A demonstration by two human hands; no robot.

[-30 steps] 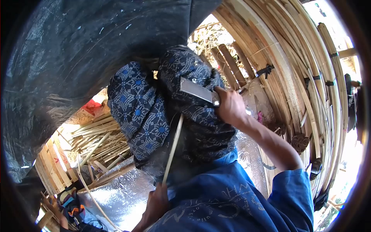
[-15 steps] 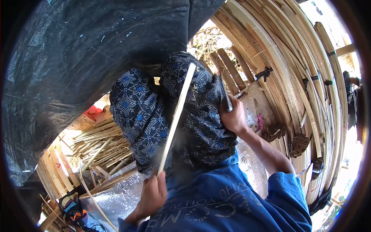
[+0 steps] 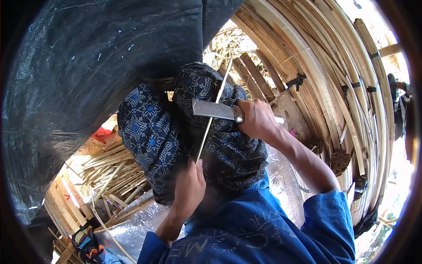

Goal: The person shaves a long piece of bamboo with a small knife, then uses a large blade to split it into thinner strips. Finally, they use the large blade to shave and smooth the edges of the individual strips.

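My left hand [image 3: 190, 187] is closed on the near end of a thin, pale bamboo strip [image 3: 204, 141]. The strip slants up and away over my right thigh, its far end beyond the knee. In my right hand [image 3: 259, 119] is a broad-bladed knife [image 3: 215, 110], gripped by its handle, the pale butt showing past my wrist side. Its blunt-ended blade points left and lies across the strip, overlapping it above the thigh. Dark blue patterned cloth [image 3: 151, 127] covers both my legs.
A black plastic sheet [image 3: 96, 57] hangs at the upper left. Below it lies a heap of split sticks [image 3: 110, 165]. Long wooden strips [image 3: 325, 79] are stacked along the right. Silver foil-like sheeting [image 3: 140, 229] spreads beneath me. A colourful bundle [image 3: 88, 242] sits at the lower left.
My right hand has swung the knife from beside the right thigh to across the strip. My left hand has moved up and right, and the strip now shows its narrow edge.
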